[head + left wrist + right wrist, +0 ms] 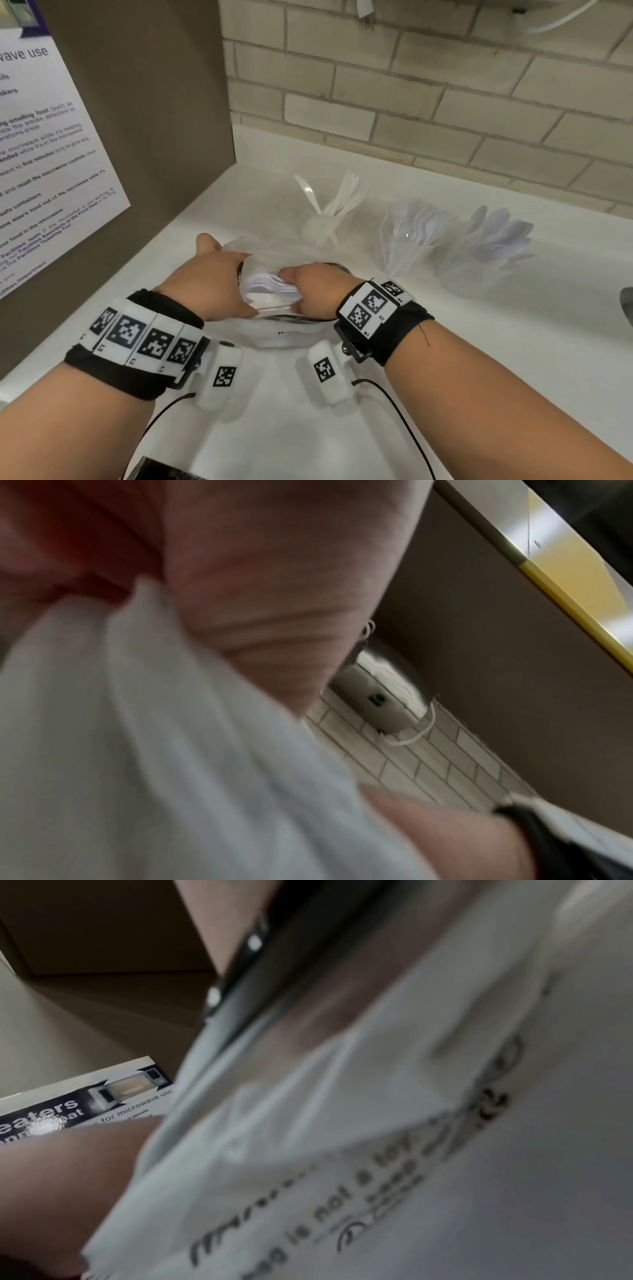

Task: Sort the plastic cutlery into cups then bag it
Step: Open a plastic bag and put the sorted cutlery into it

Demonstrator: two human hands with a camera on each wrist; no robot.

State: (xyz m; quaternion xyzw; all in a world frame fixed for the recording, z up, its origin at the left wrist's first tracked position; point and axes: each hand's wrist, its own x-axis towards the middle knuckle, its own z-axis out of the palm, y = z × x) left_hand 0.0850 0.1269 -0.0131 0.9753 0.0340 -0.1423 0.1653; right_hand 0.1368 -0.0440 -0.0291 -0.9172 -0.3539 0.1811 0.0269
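A clear plastic bag (pixel 274 334) with printed warning text (pixel 342 1204) lies on the white counter (pixel 479 342) in front of me. My left hand (pixel 219 274) grips the bag's mouth and holds it apart; the film (pixel 137 750) runs up against its palm. My right hand (pixel 318 287) grips a bundle of white plastic cutlery (pixel 270 287) inside the bag's opening. Behind stand three clear cups: one with white forks and knives (pixel 329 212), and two with spoons (pixel 411 236) (pixel 493 246). A dark curved rim (pixel 337 267) shows around the bag; what it belongs to is unclear.
A brown panel (pixel 171 102) with a microwave notice (pixel 51 154) walls off the left side. A tiled wall (pixel 445 102) runs behind the cups. Dark objects sit at the right edge (pixel 627 308) and the bottom edge (pixel 164 471).
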